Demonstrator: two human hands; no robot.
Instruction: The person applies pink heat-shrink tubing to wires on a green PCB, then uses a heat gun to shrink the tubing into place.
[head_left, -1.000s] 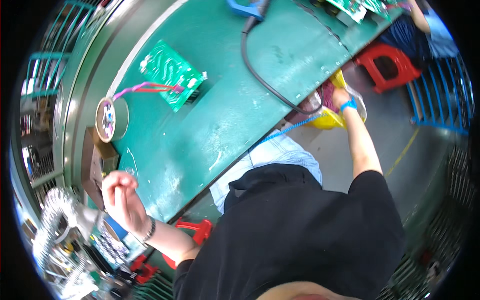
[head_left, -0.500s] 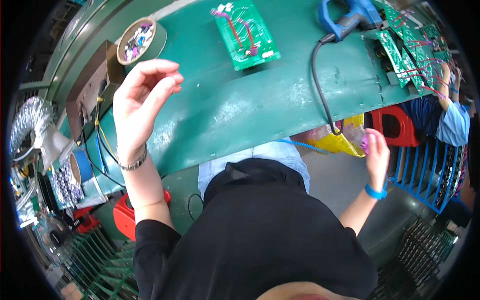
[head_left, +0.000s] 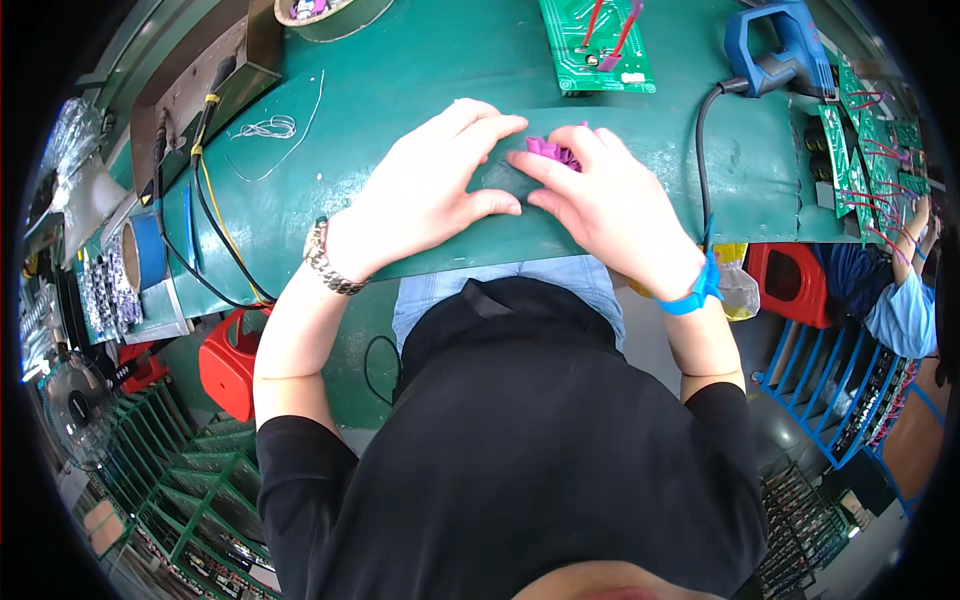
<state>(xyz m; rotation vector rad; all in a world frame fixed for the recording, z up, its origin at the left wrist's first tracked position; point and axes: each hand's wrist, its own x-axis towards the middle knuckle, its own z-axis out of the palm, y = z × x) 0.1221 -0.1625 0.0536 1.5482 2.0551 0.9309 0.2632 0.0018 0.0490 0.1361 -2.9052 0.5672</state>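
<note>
At the far left, a silver hose (head_left: 75,140) is hanging beside the green counter (head_left: 440,70), and a blue-sided roll (head_left: 145,252) is resting near its edge. Below, a red stool (head_left: 230,372) is standing. Dark cables (head_left: 204,185) are running down from a metal box (head_left: 262,78), and a thin wire (head_left: 272,127) is lying loosely coiled to their right. A round container (head_left: 340,25) of small parts is sitting near the top.

Over the counter, the left hand (head_left: 425,190), with a metal band at its wrist, is reaching inward; its thumb and fingers are standing apart, holding nothing. Facing it, the right hand (head_left: 615,205) is wearing a blue wristband (head_left: 692,290); its curled fingers are clamping a purple bunch (head_left: 555,152), partly hidden behind them, above the counter and between the hands.

Just beyond the right hand, a green circuit board (head_left: 598,72) is lying with red and purple leads rising from it. Farther right, a blue tool (head_left: 782,55) is trailing a black cord (head_left: 701,150). At the far right, more boards (head_left: 868,160) are lying near a co-worker's hand (head_left: 914,218).
</note>
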